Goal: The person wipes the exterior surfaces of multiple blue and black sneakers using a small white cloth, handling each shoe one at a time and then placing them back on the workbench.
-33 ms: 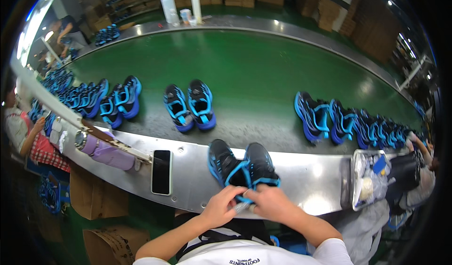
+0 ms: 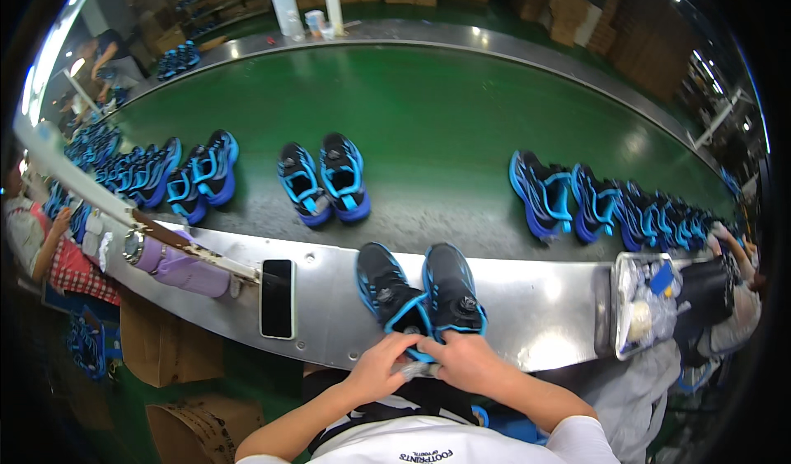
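Observation:
A pair of black and blue sneakers stands on the steel ledge in front of me, toes pointing away: the left shoe (image 2: pixel 384 281) and the right shoe (image 2: pixel 451 283). Each has a round dial on its upper. My left hand (image 2: pixel 381 368) is closed at the heel of the left shoe, fingertips pinched. Beside it, my right hand (image 2: pixel 470 362) is also closed, its thumb and fingers meeting the left hand's at the heel opening. A small pale, clear-looking piece (image 2: pixel 414 370) shows under the fingers; what they grip is mostly hidden.
Another sneaker pair (image 2: pixel 323 180) sits on the green conveyor belt (image 2: pixel 437 101), with rows of sneakers left and right. A phone (image 2: pixel 277 299), purple bottle (image 2: pixel 185 268) and metal tray (image 2: pixel 620 307) of clear plastic bits lie along the ledge. Co-workers are at both sides.
The view has shifted slightly. My fingers have moved a little at the left shoe's heel, and the shoes' collars show more openly between my hands.

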Action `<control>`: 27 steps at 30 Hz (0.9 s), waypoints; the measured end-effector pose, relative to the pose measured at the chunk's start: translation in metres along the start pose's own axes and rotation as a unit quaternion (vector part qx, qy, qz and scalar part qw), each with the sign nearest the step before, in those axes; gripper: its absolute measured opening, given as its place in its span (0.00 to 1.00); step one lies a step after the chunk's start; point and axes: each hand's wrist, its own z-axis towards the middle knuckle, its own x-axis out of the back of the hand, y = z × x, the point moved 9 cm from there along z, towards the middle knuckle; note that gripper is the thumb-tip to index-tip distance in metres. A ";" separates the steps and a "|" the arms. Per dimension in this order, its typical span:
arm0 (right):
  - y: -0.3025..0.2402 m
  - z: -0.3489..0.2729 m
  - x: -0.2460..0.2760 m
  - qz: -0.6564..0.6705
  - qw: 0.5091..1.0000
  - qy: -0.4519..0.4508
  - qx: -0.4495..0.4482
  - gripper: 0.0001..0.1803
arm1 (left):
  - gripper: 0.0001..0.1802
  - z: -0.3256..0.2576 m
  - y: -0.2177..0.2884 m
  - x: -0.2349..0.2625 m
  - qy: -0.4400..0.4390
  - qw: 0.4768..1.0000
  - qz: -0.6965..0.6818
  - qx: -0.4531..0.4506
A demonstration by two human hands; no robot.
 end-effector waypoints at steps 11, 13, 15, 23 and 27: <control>0.010 0.015 0.061 -0.067 0.945 0.320 -0.006 0.26 | 0.17 0.013 -0.007 0.088 0.296 0.934 0.185 -0.068; 0.030 0.053 0.008 -0.003 0.972 0.236 -0.013 0.28 | 0.16 0.023 -0.047 0.102 0.261 0.943 0.191 -0.081; 0.032 0.081 -0.021 0.027 0.966 0.257 -0.014 0.27 | 0.21 0.025 -0.083 0.116 0.210 0.960 0.167 -0.079; 0.019 0.136 -0.062 0.125 0.962 0.218 -0.106 0.24 | 0.24 0.014 -0.131 0.157 0.152 0.974 0.152 -0.078; 0.019 0.122 -0.058 0.152 0.959 0.224 -0.084 0.28 | 0.23 0.010 -0.142 0.140 0.090 0.989 0.097 -0.065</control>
